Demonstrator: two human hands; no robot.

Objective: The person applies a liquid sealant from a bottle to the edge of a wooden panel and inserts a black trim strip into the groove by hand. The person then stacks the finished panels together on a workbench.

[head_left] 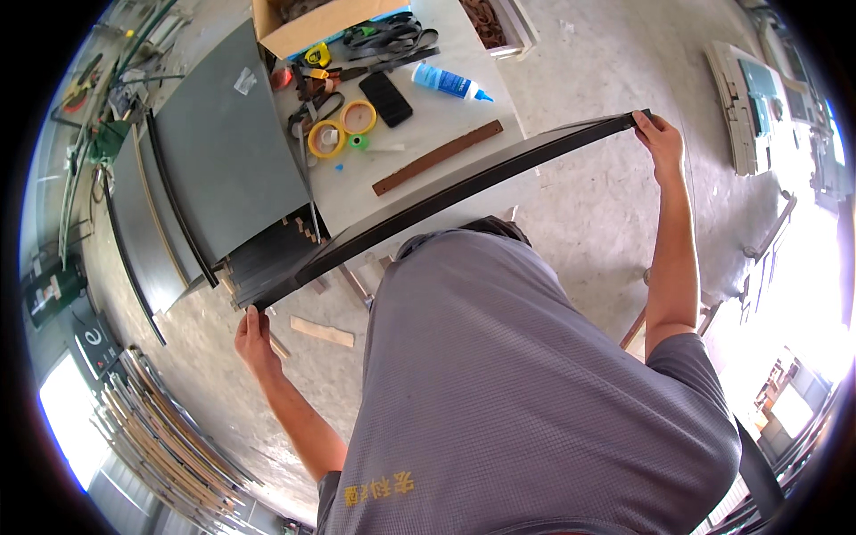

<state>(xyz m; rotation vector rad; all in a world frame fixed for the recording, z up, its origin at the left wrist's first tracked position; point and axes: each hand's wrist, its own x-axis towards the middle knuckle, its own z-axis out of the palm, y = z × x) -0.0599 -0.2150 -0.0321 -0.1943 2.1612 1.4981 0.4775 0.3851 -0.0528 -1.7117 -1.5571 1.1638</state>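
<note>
A long black strip [464, 190], apparently a profile or edge piece, spans the space before my body, rising from lower left to upper right. My left hand [256, 343] pinches its near left end between thumb and fingers. At the far right end, my right hand [660, 144] is closed round the tip. The strip passes over the near edge of a pale worktable [489, 85]. Just beyond it on the tabletop lies a brown strip [437, 159] with holes at its ends.
On the worktable lie a black phone [386, 98], a blue-and-white glue bottle [441, 80], yellow tape rolls [343, 117] and a tape measure [317, 55]. A cardboard box [330, 25] stands behind. Grey panels [218, 152] are at left; a wooden offcut [321, 331] lies on the floor.
</note>
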